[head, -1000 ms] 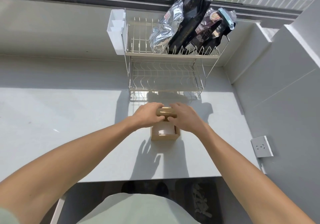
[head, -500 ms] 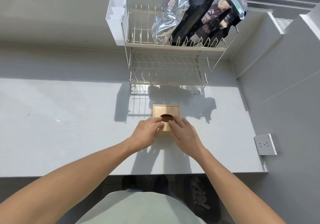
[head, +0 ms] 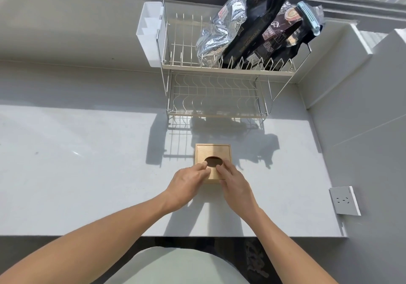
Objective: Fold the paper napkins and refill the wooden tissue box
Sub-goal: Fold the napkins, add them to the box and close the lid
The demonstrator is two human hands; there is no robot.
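The wooden tissue box point(head: 212, 151) stands on the white counter point(head: 87, 162), just in front of the dish rack. Its lid is on, and the dark oval opening point(head: 213, 161) in the lid shows no paper. My left hand point(head: 186, 182) rests its fingertips on the near left part of the lid, beside the opening. My right hand point(head: 234, 181) lies on the near right part, fingertips at the opening's edge. Neither hand grips anything. No loose napkins are in view.
A two-tier wire dish rack point(head: 216, 92) stands behind the box, with foil and black bags point(head: 252, 30) on top and a white cutlery holder point(head: 150, 33) at its left. A wall with a socket point(head: 343, 200) closes the right side. The counter's front edge is near my body.
One second ago both hands held the lid over the open box with white paper inside. The lid is now seated on the box, and the hands have drawn back to its near edge.
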